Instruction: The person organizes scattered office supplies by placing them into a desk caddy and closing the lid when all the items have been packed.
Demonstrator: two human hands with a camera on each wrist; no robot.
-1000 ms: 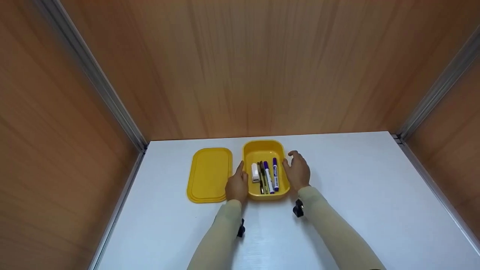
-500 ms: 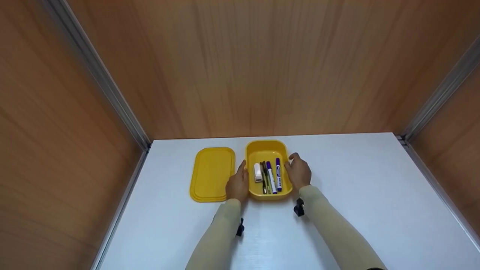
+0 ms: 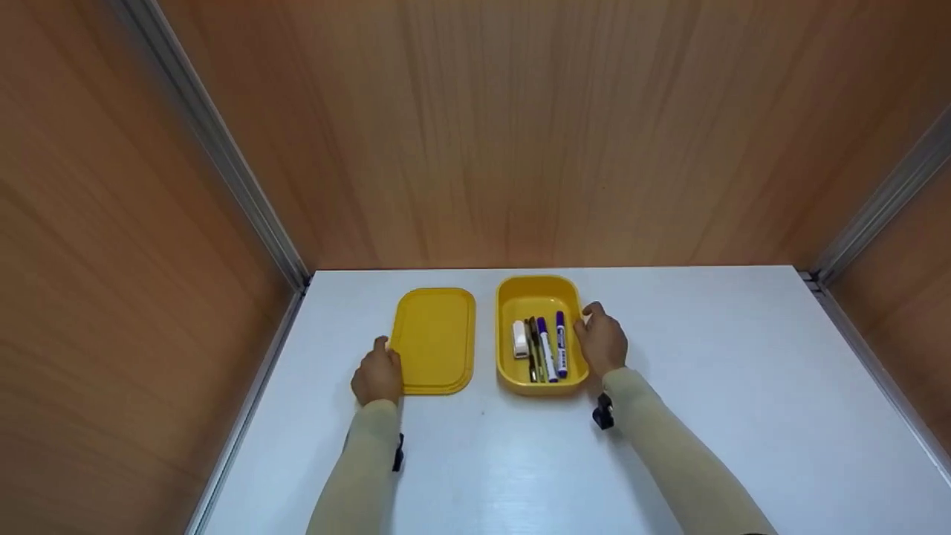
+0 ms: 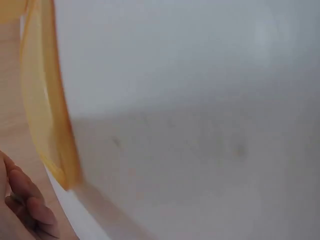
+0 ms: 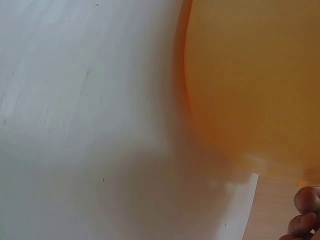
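Left hand (image 3: pixel 377 377) fingers curl at the yellow lid's (image 3: pixel 435 339) edge; right hand (image 3: pixel 603 343) fingers cup the yellow box (image 3: pixel 536 296).

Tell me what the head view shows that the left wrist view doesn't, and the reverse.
Only the head view shows the box with its pens and eraser, the right hand against the box's right wall, and the left hand at the lid's left edge. Only the left wrist view shows the fingertips close up beside the lid's corner, though blurred. Both show the lid and the table.
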